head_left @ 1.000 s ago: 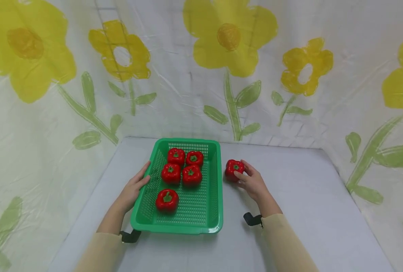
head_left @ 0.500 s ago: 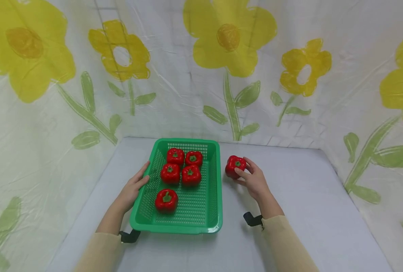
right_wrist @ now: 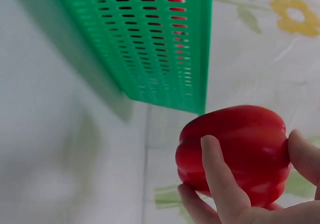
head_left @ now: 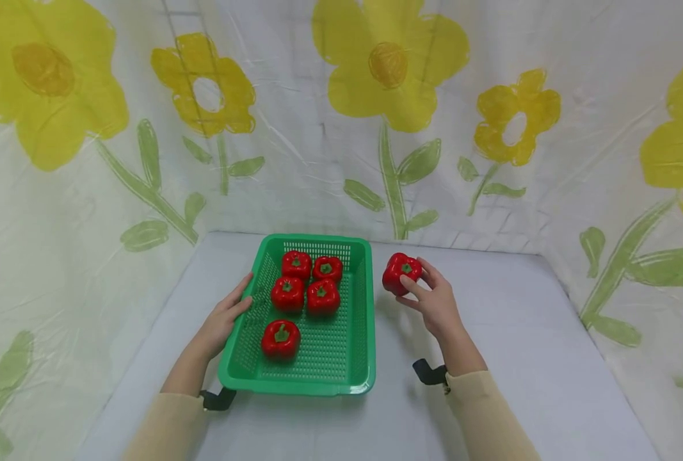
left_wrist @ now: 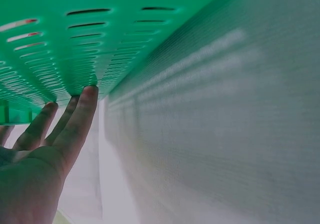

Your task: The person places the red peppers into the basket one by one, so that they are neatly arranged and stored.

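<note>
My right hand (head_left: pixel 438 301) grips a red bell pepper (head_left: pixel 401 274) with a green stem, just right of the basket. In the right wrist view this bell pepper (right_wrist: pixel 235 154) sits between fingers and thumb, against the backdrop. My left hand (head_left: pixel 221 323) lies along the left side of the green plastic basket (head_left: pixel 365 339). Seen from the left wrist, the fingers (left_wrist: pixel 80 119) are extended, their tips at the slotted outer wall (left_wrist: pixel 90 49). Inside the basket rest several red bell peppers: a cluster (head_left: pixel 288 294) toward the back and a single bell pepper (head_left: pixel 280 339) nearer the front.
The basket stands on a table with a white cover (head_left: pixel 508 333). Behind it and at both sides hangs a white curtain (head_left: pixel 295 179) with painted yellow flowers. A black strap mount (head_left: pixel 430 371) sits on the right wrist, another mount (head_left: pixel 219 399) on the left.
My right hand has raised the bell pepper off the table, moving it up and slightly away. The left hand and the basket stay almost where they were.
</note>
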### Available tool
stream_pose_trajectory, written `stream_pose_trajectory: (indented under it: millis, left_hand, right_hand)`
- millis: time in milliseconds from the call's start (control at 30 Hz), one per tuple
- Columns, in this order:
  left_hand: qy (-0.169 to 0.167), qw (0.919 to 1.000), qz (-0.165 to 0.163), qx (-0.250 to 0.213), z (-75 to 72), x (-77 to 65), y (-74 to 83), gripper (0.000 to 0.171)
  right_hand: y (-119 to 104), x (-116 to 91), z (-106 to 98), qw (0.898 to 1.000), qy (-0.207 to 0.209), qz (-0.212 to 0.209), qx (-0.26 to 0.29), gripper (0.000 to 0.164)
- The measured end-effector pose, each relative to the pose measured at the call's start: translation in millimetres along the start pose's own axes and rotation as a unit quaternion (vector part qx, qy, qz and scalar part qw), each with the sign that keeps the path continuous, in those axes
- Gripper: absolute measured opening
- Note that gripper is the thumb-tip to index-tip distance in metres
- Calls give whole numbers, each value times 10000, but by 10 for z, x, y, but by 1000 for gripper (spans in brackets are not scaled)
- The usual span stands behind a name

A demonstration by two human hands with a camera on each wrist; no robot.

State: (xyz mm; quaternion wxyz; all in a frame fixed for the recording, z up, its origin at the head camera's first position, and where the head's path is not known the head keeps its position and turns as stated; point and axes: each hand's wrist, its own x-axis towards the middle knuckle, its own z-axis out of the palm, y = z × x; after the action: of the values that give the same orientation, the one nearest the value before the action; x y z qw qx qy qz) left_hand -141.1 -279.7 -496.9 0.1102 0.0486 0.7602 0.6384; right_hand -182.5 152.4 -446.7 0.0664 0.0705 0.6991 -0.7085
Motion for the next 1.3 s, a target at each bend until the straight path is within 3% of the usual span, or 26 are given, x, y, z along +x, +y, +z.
stream_pose_trajectory:
  millis: [633, 1300]
  left_hand:
    - [37, 9999, -52, -110, 0, 11, -15, 56]
    - [24, 9999, -64, -126, 15, 13, -12, 56]
  right_hand:
    - [-259, -270, 228, 9962, -415, -759, 43, 77]
    - [-151, -498, 601, 9907, -1150, -691, 222, 68]
